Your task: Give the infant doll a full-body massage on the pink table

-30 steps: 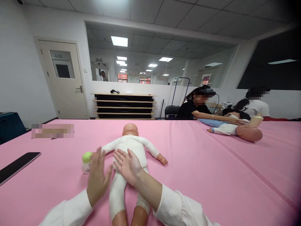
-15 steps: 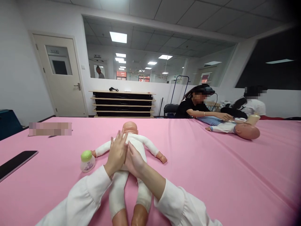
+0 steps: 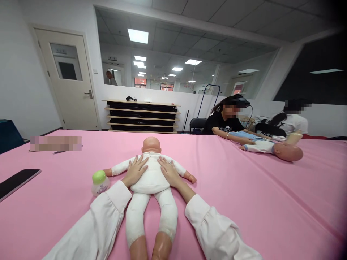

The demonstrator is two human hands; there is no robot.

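A baby doll (image 3: 150,177) in a white cloth suit lies on the pink table cover (image 3: 233,216), its head pointing away from me and its bare feet toward me. My left hand (image 3: 136,171) rests on the left side of the doll's torso with its fingers spread. On the right side of the torso lies my right hand (image 3: 169,172), fingers spread as well. The doll's middle shows between my two hands. Beside the doll's left-hand arm stands a small jar (image 3: 100,184) with a green lid, close to my left sleeve.
A black phone (image 3: 17,184) lies at the far left. Across the table at the right, a person in black (image 3: 226,121) leans over another doll (image 3: 287,151) in blue and white, near a bottle (image 3: 294,137). Behind stand shelves (image 3: 142,115) and a second person (image 3: 292,119).
My hands were close together over the doll's chest; now they have moved apart to both sides of its torso. The person in black has drawn an arm back toward the other doll's body.
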